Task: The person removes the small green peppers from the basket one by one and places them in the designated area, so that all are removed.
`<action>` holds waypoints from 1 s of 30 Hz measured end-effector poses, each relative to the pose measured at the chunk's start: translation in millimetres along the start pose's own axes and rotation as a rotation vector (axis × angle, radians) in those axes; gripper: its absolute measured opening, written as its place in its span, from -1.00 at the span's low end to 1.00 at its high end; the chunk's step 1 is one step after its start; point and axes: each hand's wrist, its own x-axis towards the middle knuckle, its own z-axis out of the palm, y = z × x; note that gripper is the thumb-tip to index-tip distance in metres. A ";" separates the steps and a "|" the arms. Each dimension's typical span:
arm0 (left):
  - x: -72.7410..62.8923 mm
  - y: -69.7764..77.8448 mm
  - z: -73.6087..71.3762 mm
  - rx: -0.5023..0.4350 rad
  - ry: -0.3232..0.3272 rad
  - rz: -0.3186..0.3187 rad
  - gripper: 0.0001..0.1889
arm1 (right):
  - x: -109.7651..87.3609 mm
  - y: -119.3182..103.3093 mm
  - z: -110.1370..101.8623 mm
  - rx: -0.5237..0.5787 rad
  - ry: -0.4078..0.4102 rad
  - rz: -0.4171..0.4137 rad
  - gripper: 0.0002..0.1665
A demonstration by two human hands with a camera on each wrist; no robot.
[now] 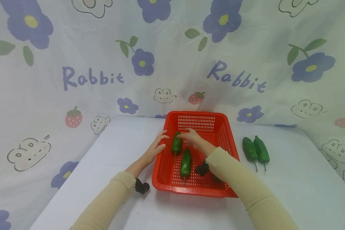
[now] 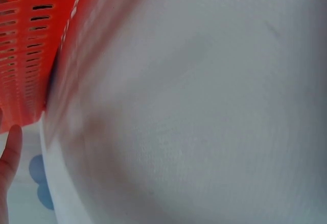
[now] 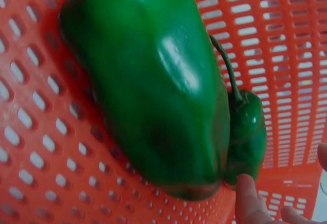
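I see a flat white cloth-like tabletop (image 1: pixel 132 137); on it a red rectangular perforated plastic basket (image 1: pixel 195 191); hands apart, fingers spread loosely; left hand (image 1: pixel 156 147) at the left rim, right hand (image 1: pixel 195 139) inside, fingertips at the far long glossy green pepper (image 1: pixel 176 144); contact I can't tell; second green pepper (image 1: pixel 186 163) lies nearer; two more green peppers (image 1: pixel 249 149) sit right of the basket.

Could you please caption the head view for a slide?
Right hand over a red basket of green peppers, left hand beside its rim, two more peppers lying outside.
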 end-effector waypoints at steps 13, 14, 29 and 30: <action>3.8 -27.8 0.7 -0.014 0.007 -0.003 -0.62 | 3.9 9.6 17.7 -0.065 0.036 -0.031 -0.17; 3.9 -27.1 0.8 -0.010 0.007 -0.005 -0.62 | 3.3 9.8 18.3 -0.060 0.038 -0.030 -0.19; -1.0 7.1 0.8 -0.016 -0.008 -0.030 -0.61 | 9.1 12.8 22.5 -0.028 0.050 -0.006 -0.19; -0.9 6.5 0.8 -0.017 -0.006 -0.026 -0.61 | 9.6 13.2 22.8 -0.030 0.050 -0.005 -0.19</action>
